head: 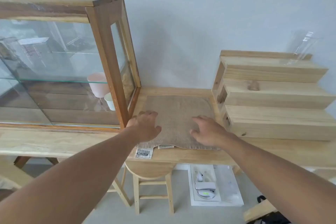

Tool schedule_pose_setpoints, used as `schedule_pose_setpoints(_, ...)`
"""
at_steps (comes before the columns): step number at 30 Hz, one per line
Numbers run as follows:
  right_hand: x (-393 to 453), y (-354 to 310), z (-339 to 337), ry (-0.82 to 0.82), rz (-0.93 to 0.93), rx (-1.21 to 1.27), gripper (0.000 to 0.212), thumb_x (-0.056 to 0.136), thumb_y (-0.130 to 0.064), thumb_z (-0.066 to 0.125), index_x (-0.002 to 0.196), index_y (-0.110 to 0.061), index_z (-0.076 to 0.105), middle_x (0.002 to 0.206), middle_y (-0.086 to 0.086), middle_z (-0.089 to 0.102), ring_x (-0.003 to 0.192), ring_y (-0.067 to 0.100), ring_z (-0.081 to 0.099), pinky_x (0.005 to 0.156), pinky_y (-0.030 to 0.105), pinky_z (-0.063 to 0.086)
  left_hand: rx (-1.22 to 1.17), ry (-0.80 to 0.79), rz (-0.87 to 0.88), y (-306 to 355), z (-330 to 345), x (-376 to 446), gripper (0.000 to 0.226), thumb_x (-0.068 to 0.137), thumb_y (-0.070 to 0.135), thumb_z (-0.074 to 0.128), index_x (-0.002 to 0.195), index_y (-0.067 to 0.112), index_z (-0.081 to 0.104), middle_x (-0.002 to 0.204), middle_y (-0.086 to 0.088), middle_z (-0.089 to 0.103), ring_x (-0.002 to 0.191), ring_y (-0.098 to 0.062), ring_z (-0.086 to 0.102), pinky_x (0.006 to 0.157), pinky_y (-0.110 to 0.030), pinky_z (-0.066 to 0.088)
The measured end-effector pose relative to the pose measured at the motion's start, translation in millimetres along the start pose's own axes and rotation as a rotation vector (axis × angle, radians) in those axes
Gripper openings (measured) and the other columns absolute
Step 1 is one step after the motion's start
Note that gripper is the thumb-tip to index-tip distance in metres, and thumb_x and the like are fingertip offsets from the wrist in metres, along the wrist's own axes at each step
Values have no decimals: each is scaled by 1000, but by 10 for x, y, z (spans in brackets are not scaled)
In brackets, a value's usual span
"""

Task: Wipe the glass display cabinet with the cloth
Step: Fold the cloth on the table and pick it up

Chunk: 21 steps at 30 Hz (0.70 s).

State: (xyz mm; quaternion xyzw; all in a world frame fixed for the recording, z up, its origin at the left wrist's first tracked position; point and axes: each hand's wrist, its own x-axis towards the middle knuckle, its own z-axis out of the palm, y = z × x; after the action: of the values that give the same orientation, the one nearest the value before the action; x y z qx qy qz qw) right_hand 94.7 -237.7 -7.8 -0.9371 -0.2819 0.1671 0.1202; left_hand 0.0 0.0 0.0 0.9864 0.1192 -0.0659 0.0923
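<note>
A beige cloth (177,114) lies flat on the wooden table (54,143), just right of the glass display cabinet (60,71). The cabinet has a wooden frame, glass panes and a glass shelf, with a pink cup (97,83) and a white cup (110,101) inside. My left hand (145,126) rests on the cloth's left part, fingers spread and curled down, next to the cabinet's corner post. My right hand (207,131) lies on the cloth's right part with fingers apart. A paper label (143,153) sticks out from under the cloth's near edge.
A stepped wooden rack (276,100) stands right of the cloth, with a clear glass vase (303,47) on top. Under the table are a wooden stool (151,174) and a white box (214,185) with small devices. A pale wall is behind.
</note>
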Motion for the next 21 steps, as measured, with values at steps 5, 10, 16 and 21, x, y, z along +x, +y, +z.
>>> schedule_pose_setpoints(5,-83,75,227,-10,-3,28,64,109,-47,42,164,-22,21,175,-1,6,161,19,2,128,42,13,-50,-53,82,-58,301,-81,63,109,44,41,163,17,25,175,-6,19,162,-23,18,131,-39,14)
schedule_pose_setpoints(10,-120,246,500,31,-65,-42,63,111,-51,23,166,-28,1,174,-2,-12,158,12,-18,129,38,-10,-44,-37,129,-180,629,-158,67,112,50,23,168,20,4,177,-2,-4,164,-16,-8,132,-36,-9)
schedule_pose_setpoints(16,-305,357,632,55,-121,-154,69,106,-61,11,163,-31,-12,171,-7,-24,154,7,-28,130,40,-11,9,19,179,-254,772,-395,92,89,73,-17,166,25,-8,174,5,-17,160,-9,-20,129,-32,-16)
schedule_pose_setpoints(21,-522,404,706,53,-202,-312,98,96,-84,21,161,-26,-24,163,-5,-39,152,11,-35,128,37,-15,60,30,211,-332,880,-555,93,96,84,13,163,27,-17,168,7,-27,159,-14,-25,130,-34,-15)
